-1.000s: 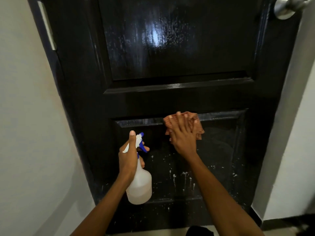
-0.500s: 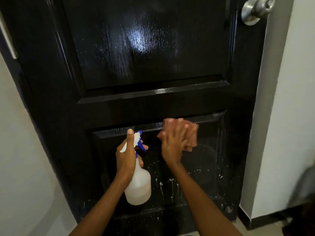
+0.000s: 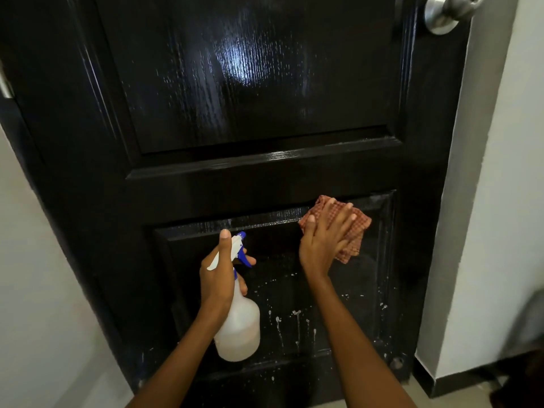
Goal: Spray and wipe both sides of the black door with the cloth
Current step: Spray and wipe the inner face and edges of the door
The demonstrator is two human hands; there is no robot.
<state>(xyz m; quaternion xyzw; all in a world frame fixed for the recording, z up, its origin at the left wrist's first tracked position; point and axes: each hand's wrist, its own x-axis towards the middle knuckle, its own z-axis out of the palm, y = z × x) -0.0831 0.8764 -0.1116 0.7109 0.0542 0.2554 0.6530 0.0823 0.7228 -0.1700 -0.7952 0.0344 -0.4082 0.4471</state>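
left wall (image 3: 38, 260): pale, plain, borders the door's left edge.
hinge (image 3: 5, 86): small metal piece at far left edge, mostly cut off.
black door (image 3: 259, 92): glossy black, wood grain showing in the glare, fills most of the view; long axis vertical, bottom edge near the floor. Upper recessed panel has a bright wet-looking reflection. Lower recessed panel carries white droplets and thin drip runs, thickest low and centre.
left hand (image 3: 219, 275): grip wrapped round the neck of the spray bottle, thumb straight up along the sprayer head, a finger on the blue trigger.
spray bottle (image 3: 240, 328): translucent white body, white head, blue nozzle tip and trigger. Held upright, long axis vertical, slightly tilted; nozzle points at the door, up and away from the camera. Sits in front of the lower panel's left part; contact with the door cannot be told.
right hand (image 3: 323, 240): grip wide, fingers straight and spread, palm pressing the cloth flat on the door.
cloth (image 3: 357, 231): reddish-brown small check pattern, folded into a rough square, corners sticking out past the fingers. At the lower panel's top right corner, over the moulding edge.
door knob (image 3: 450, 10): round brushed metal, top right of the door, partly cut off.
right wall (image 3: 500, 201): pale grey-white, dark skirting at its base.
floor (image 3: 424, 390): light tile strip at the bottom right.
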